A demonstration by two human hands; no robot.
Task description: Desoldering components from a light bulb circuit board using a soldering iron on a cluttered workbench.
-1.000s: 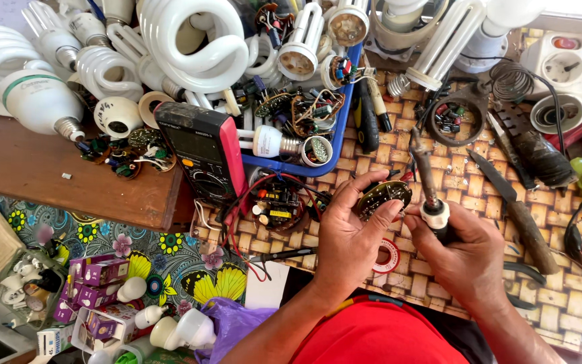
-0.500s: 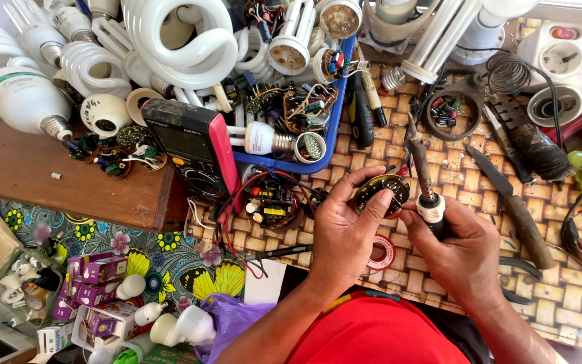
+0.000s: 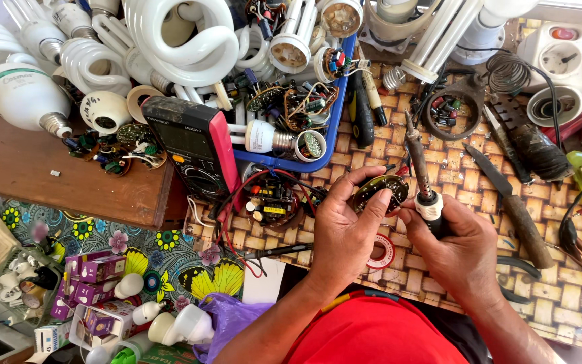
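Pinched between thumb and fingers of the left hand is a small round circuit board, held just above the woven mat with its edge raised toward the camera. A soldering iron is gripped in the closed right hand, the white collar of its handle seen just above the fist and its dark shaft pointing up and away, right beside the board. Whether the tip touches the board cannot be told. Nearest the camera, a red garment is seen between the forearms. A small red and white ring of tape lies on the mat between the two hands. Just left of the left hand, a second round board with red wires rests on the mat, and beside it a black and red multimeter is propped at a tilt. To the right, a knife with a worn handle is laid on the mat, well apart from the right hand. Farther off, a blue tray is filled with lamp parts and wiring, and large white spiral bulbs are piled beyond it. At the far right corner, a white power strip is seen.
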